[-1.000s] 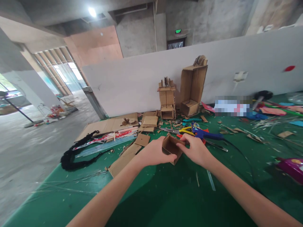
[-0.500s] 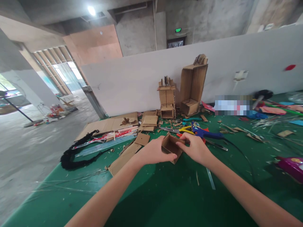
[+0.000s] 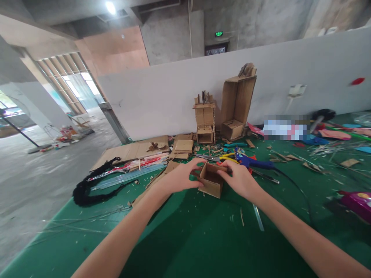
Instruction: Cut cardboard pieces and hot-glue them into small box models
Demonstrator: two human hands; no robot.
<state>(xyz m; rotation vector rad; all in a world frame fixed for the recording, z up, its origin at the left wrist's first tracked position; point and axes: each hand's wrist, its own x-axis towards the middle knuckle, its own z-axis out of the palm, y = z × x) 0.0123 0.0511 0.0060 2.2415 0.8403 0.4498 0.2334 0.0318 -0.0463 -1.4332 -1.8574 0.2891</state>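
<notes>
A small open-topped cardboard box (image 3: 211, 188) is in front of me, just above or on the green table; I cannot tell which. My right hand (image 3: 238, 178) pinches its right wall, thumb on the inner side and fingers behind. My left hand (image 3: 184, 175) curves around the left side, thumb and forefinger apart, the thumb tip close to the front left corner. Whether it touches the box is unclear. Just behind the box lie scissors (image 3: 209, 157), yellow-handled pliers (image 3: 227, 157) and a blue glue gun (image 3: 256, 163).
Two cardboard structures, one short (image 3: 204, 119) and one tall (image 3: 238, 104), stand against the white partition (image 3: 162, 100). Flat cardboard (image 3: 135, 150), clear glue sticks (image 3: 130, 177) and black yarn (image 3: 84, 193) lie left. A purple packet (image 3: 358, 202) lies right on the green table (image 3: 208, 239).
The box has tipped so that its front wall now shows. My left thumb has drawn back from the front and the left fingers have spread. My right hand keeps its pinch.
</notes>
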